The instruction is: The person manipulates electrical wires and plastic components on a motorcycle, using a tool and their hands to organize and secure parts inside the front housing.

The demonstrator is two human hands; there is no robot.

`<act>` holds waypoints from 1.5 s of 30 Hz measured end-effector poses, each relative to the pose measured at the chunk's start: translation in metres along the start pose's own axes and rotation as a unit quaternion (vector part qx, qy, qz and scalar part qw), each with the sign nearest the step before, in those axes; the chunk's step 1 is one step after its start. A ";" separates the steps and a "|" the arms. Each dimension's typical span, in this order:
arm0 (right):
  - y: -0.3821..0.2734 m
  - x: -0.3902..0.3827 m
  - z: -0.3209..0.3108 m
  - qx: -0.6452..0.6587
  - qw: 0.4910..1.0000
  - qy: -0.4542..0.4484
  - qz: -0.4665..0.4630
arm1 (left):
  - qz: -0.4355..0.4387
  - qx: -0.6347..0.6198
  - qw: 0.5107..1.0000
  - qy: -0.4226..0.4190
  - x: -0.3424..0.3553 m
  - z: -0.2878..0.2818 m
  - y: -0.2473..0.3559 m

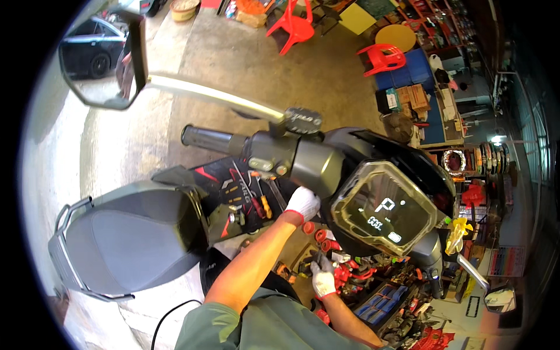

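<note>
An electric scooter stands across the view, with its lit dashboard display (pixel 385 207) at the right. My left hand (pixel 304 203), in a white glove with a red cuff edge, reaches to the scooter's front column below the handlebar. Its fingers are hidden there, and whatever they touch cannot be made out. Below the display, my right hand (pixel 324 277) hangs beside the scooter, its gloved grey fingers slightly apart and nothing seen in them. On the black footboard (pixel 230 192) lie several hand tools, among them a screwdriver with a yellow handle (pixel 266 207).
The grey seat (pixel 131 239) is at the left. A mirror (pixel 105 61) juts out at upper left above the left handgrip (pixel 213 139). Parts and blue bins (pixel 382 303) crowd the lower right. Red plastic chairs (pixel 291 26) stand farther off, near a blue bench (pixel 411 67).
</note>
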State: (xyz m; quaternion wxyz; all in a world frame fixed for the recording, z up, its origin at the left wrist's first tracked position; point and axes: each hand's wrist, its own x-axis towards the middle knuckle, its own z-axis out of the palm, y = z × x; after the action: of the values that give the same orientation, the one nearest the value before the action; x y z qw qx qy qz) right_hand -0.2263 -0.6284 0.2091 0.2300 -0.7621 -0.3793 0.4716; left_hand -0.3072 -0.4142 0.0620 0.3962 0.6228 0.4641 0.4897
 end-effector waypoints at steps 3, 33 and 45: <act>0.007 -0.009 0.000 0.008 1.000 0.021 0.001 | 0.056 0.014 0.998 0.009 -0.004 0.016 -0.017; 0.143 -0.012 -0.087 0.192 0.955 0.223 0.043 | 0.036 0.399 0.880 -0.255 0.038 -0.111 -0.070; 0.175 -0.017 -0.078 0.142 0.956 0.248 0.058 | 0.046 0.412 0.863 -0.289 0.045 -0.116 -0.063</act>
State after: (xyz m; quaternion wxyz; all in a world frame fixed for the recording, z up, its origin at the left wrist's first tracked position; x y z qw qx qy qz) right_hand -0.0977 -0.7471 0.1295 0.3954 -0.8352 -0.1947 0.3289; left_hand -0.4280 -0.3500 0.0372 0.1969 0.8638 0.4585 0.0697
